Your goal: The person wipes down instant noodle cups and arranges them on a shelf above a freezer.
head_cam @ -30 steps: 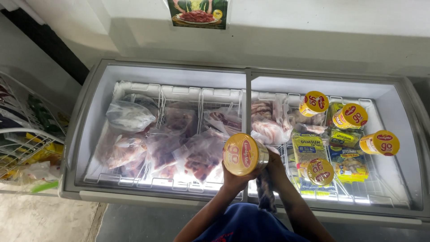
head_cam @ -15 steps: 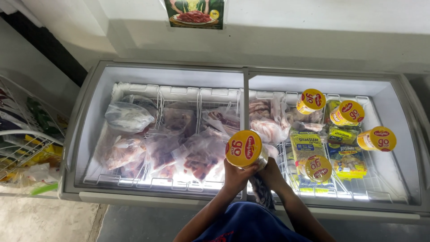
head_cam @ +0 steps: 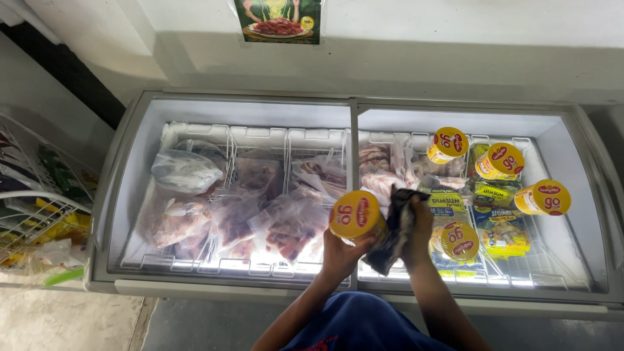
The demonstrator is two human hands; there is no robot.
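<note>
My left hand (head_cam: 342, 251) grips a round yellow tub with a red-marked lid (head_cam: 354, 215), held over the middle of a chest freezer (head_cam: 123, 169) with a glass top. A dark crumpled cloth (head_cam: 394, 225) is in my right hand (head_cam: 419, 231), pressed against the tub's right side. Both hands hover above the freezer's front middle, just right of the glass divider bar (head_cam: 354, 156).
Clear bags of frozen meat (head_cam: 231, 214) fill the freezer's left half. Several more yellow tubs (head_cam: 500, 161) and green-yellow packets (head_cam: 500, 229) lie in the right half. A white wire rack (head_cam: 29, 214) with goods stands at the left. A food poster (head_cam: 278, 19) hangs on the wall behind.
The tub has tilted and dropped slightly toward me. My right hand has come up beside it, and the dark cloth now shows against the tub's right side.
</note>
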